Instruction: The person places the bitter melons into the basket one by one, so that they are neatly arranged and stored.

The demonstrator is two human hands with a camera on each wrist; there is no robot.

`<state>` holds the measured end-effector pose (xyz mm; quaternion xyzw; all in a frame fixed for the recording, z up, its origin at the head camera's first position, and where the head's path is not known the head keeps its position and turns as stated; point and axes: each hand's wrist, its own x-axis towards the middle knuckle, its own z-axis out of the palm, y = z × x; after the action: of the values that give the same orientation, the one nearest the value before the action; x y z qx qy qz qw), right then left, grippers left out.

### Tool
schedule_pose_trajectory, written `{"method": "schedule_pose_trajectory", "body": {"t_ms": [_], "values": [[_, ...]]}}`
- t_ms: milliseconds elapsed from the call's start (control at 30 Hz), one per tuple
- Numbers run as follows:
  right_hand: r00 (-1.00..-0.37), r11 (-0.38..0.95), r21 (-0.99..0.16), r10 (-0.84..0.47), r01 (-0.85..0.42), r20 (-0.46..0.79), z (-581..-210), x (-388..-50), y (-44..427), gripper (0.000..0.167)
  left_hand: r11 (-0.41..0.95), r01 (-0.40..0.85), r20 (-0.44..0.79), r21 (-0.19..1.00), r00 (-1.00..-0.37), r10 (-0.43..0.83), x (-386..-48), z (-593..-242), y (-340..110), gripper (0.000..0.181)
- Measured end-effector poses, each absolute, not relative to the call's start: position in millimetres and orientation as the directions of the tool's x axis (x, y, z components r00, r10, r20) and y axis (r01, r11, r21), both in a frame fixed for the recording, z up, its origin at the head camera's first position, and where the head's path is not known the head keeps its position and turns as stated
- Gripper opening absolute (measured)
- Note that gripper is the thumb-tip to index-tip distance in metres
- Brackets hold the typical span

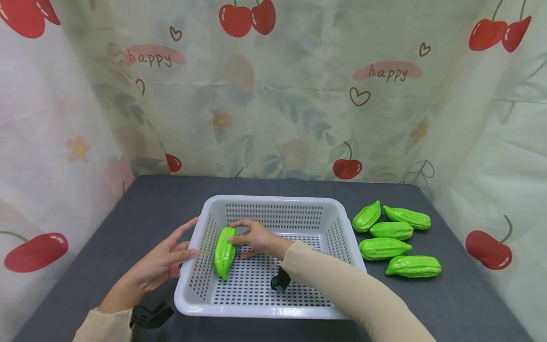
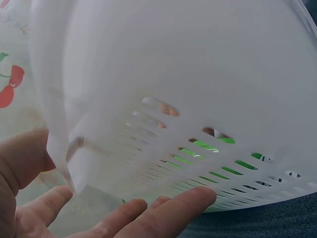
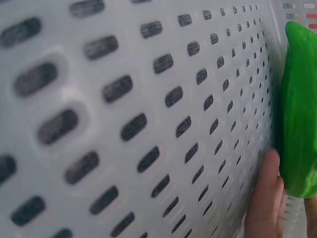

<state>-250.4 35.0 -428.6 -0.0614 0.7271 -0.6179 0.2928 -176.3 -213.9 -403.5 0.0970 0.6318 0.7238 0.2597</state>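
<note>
At the far left, the curtain carries red cherries, and the first of two pink patches reading "happy" sits toward that side. Below, the left hand rests its fingertips against the left rim of a white slotted basket, fingers extended and loosely spread rather than curled round it. A black wrist device shows at that wrist. Only the left wrist view gives the basket's outer wall, with green and bits of skin showing through its slots, and blue fabric at the lower edge.

Inside the basket, near its left wall, one green gourd stands lengthwise, its upper end gripped by the right hand between thumb and fingers. The right wrist view shows the gourd's underside taper at one end, and dark cloth through the slots. A second black device hangs below the right cuff.

Above and farther right comes the second "happy", the only other legible writing. On the dark table, right of the basket, five more green gourds lie close together, making six in all; neither wrist view includes this group.
</note>
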Motion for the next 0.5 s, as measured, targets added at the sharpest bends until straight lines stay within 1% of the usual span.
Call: {"method": "schedule_pose_trajectory", "body": {"t_ms": [200, 500], "values": [[-0.833, 0.262, -0.933, -0.435, 0.246, -0.342, -429.1, -250.6, 34.3, 0.046, -0.075, -0.256, -0.184, 0.964, -0.843, 0.506, -176.4, -404.1, -214.7, 0.086], [-0.833, 0.267, -0.934, -0.440, 0.236, -0.336, -429.5, -251.2, 34.9, 0.046, -0.068, -0.261, -0.190, 0.963, -0.838, 0.512, -176.1, -402.6, -214.4, 0.086]]}}
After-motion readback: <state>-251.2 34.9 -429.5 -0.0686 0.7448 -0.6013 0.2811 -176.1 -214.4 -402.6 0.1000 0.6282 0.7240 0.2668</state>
